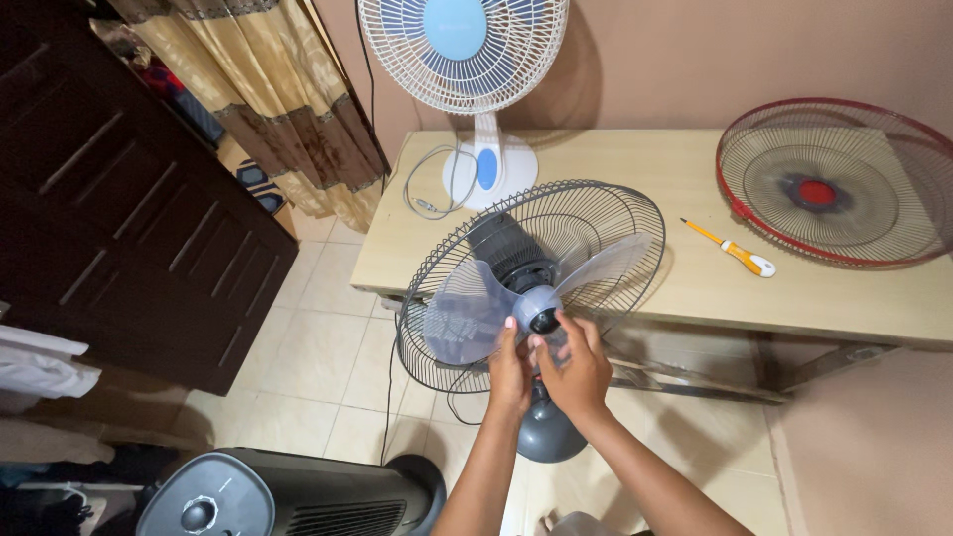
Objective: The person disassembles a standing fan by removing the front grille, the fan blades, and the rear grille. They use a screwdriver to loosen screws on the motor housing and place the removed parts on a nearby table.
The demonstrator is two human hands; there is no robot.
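Clear fan blade (486,298) inside dark wire cage (606,213). Left hand (511,372), right hand (576,372) both gripping blade's grey middle hub (536,308).

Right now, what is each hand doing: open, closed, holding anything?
Left hand: fingers closed on the hub of the translucent fan blade.
Right hand: fingers curled around the same hub from the other side.

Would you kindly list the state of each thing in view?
Dark fan: front guard off, blade exposed.
Clear blade: on hub, both hands gripping.
Left hand: on hub.
Right hand: on hub.
Red guard: detached, on table.
White fan: assembled, upright.
Screwdriver: lying unused.
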